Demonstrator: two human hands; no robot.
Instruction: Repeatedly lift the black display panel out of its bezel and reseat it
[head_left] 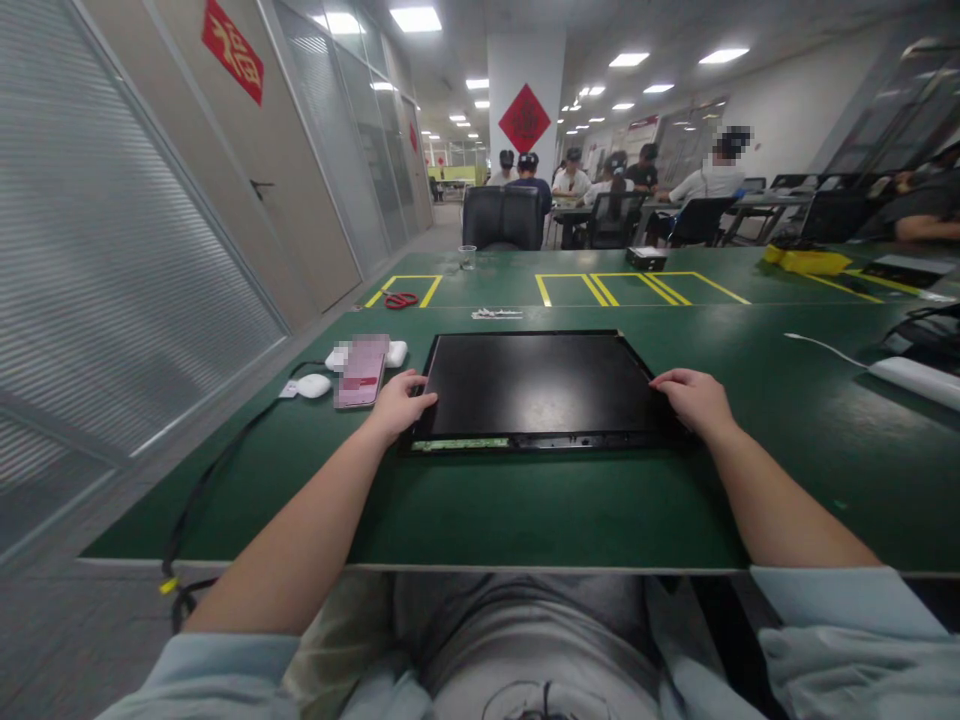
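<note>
A flat black display panel (540,385) lies on the green table in front of me, its dark screen facing up. A strip of green circuit board (461,443) shows along its near edge, at the left. My left hand (401,405) grips the panel's left edge, thumb over the top and the other fingers along the side. At the opposite edge, my right hand (694,400) pinches the frame between thumb and fingers. The undersides of both grips are hidden.
Left of the panel are a pink phone (361,372), a white rounded device (313,386) and a black cable (217,465). Beyond lie red scissors (401,300), small white pieces (496,314) and a clear cup (467,258). A white bar-shaped device (916,380) sits right; people work farther back.
</note>
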